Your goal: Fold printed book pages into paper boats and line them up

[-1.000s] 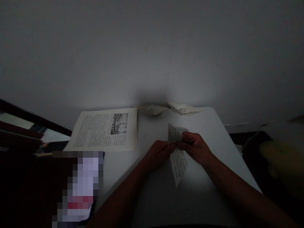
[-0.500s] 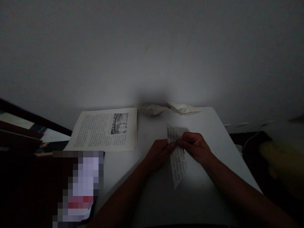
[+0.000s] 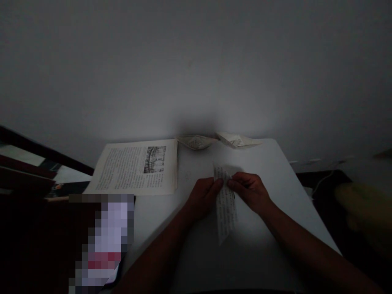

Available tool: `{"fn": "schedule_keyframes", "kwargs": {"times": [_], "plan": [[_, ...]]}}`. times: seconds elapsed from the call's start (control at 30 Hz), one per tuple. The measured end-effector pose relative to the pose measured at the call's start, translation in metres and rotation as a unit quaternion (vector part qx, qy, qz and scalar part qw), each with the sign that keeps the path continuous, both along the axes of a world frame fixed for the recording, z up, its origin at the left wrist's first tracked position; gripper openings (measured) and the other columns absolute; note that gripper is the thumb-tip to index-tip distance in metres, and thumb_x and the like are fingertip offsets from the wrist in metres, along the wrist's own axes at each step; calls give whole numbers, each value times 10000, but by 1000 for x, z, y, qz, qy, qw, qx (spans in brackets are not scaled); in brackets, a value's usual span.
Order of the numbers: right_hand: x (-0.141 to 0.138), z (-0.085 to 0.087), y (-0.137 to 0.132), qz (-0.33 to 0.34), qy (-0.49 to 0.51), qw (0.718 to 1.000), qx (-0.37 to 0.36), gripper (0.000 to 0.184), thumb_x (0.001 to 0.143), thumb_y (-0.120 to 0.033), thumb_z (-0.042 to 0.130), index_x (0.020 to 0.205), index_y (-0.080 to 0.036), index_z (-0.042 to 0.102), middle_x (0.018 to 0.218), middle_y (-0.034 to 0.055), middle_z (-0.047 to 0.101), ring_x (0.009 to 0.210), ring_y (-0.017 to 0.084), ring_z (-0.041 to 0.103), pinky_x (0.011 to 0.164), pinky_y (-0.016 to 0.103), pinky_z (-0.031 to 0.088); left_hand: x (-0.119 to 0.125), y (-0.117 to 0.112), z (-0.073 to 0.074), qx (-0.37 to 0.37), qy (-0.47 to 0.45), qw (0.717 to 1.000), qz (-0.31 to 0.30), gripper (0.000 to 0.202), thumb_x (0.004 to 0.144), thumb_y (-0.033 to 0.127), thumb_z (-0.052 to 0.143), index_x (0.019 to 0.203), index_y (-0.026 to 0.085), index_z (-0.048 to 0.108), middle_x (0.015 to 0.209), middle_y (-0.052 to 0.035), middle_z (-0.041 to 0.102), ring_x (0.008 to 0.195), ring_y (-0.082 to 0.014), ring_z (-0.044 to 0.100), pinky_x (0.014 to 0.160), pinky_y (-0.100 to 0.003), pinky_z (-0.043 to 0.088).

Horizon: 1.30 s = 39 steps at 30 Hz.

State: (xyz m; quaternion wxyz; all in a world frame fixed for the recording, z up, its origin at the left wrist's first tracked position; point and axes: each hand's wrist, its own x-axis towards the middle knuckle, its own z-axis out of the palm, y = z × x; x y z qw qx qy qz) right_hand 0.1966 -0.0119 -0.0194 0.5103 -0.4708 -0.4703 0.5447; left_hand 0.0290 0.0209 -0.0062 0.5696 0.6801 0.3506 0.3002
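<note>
A narrow folded sheet of printed paper [image 3: 226,208] is held above the white table, its long side running toward me and its lower end cut off at a slant. My left hand [image 3: 203,196] pinches its left edge, with the thumb lying on the printed face. On the opposite edge, my right hand [image 3: 249,188] grips the paper between thumb and bent fingers. Some fingertips are hidden behind the sheet. Beyond the hands, two folded paper boats stand by the wall: a left boat [image 3: 196,142] and a right boat [image 3: 238,141].
A stack of printed pages [image 3: 125,167] with a picture lies at the table's back left. The phone-like device [image 3: 112,228], blurred out, is at the near left edge. The white table [image 3: 260,253] meets a grey wall [image 3: 196,73]. A cable [image 3: 324,177] runs at the right.
Both hands have shifted slightly left with the paper. My thumbs have moved a little apart, and the sheet has turned to stand more upright in view.
</note>
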Motion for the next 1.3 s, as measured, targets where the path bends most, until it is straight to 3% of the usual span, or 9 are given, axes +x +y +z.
{"fn": "schedule_keyframes", "kwargs": {"times": [0.23,0.4,0.6,0.77,1.07,1.3], "plan": [[0,6,0,-19,-23,1000,3,311,700,-440,735,611,-164,621,458,-16,561,412,102,493,409,234,385,-1,0,2,12,-36,998,-54,507,939,460,352,789,111,688,711,-63,651,611,-141,575,592,-239,420],[0,3,0,-1,-5,1000,11,278,726,-394,723,608,-162,627,478,-14,573,431,102,509,433,233,398,-2,0,1,22,-19,999,-29,482,942,437,366,794,118,696,683,-51,637,594,-133,558,576,-224,401],[1,0,-1,-9,-33,999,23,262,776,-377,677,631,-162,637,479,-20,555,438,96,483,441,233,372,-1,0,-2,18,-34,998,-44,473,943,431,369,776,117,679,647,-32,592,567,-117,519,555,-220,383],[1,-1,-3,8,-71,997,31,264,790,-353,667,615,-161,612,484,-30,524,450,84,462,441,220,341,1,0,-7,23,-33,999,18,437,920,446,424,677,122,589,598,-4,556,525,-96,480,516,-206,359],[0,-3,-2,42,-80,995,39,268,826,-362,616,642,-169,585,507,-37,503,468,85,442,457,218,342,0,2,-10,5,-47,999,-4,436,904,453,448,651,125,582,610,-13,596,531,-98,523,513,-201,375],[0,3,-3,78,-154,980,99,299,849,-316,560,590,-179,501,528,-50,408,489,85,370,467,233,290,1,2,-9,-4,-58,998,9,368,854,420,510,618,137,526,575,23,466,529,-88,426,519,-211,330]]}}
